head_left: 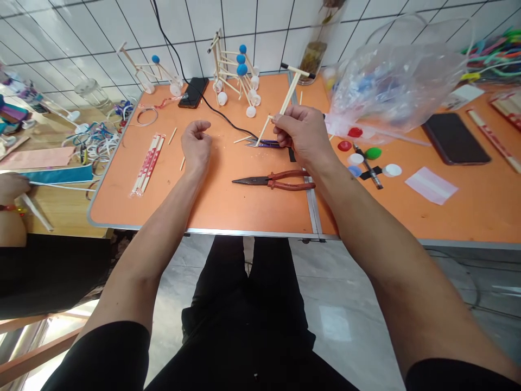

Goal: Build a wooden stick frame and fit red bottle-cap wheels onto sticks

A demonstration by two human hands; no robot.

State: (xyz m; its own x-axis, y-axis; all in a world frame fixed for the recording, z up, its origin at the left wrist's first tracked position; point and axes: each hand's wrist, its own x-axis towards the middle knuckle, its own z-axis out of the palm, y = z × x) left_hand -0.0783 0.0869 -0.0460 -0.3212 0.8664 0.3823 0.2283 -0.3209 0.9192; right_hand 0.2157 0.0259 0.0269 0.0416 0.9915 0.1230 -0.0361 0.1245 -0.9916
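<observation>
Pinched between the thumb and fingers of my right hand [303, 133] is a small frame of wooden sticks [290, 93]. Its upper end carries a crossbar with black ends, and a thinner stick slants down from the fingers. Beneath it on the orange table lies a blue-handled tool [266, 143], partly hidden by that hand. My left hand [197, 146] rests on the table with its fingers curled in, and nothing shows in them. Between my forearms are red-handled long-nose pliers [272, 180]. Short stick pieces [182, 163] lie beside my left hand.
At the back stand stick models with blue balls [241, 69] and white caps, near a black phone [194, 92]. Packaged chopsticks [148, 165] lie left. A clear plastic bag [391, 81], coloured caps [373, 153] and another phone [456, 138] are right. Another person's hand [14, 187] is far left.
</observation>
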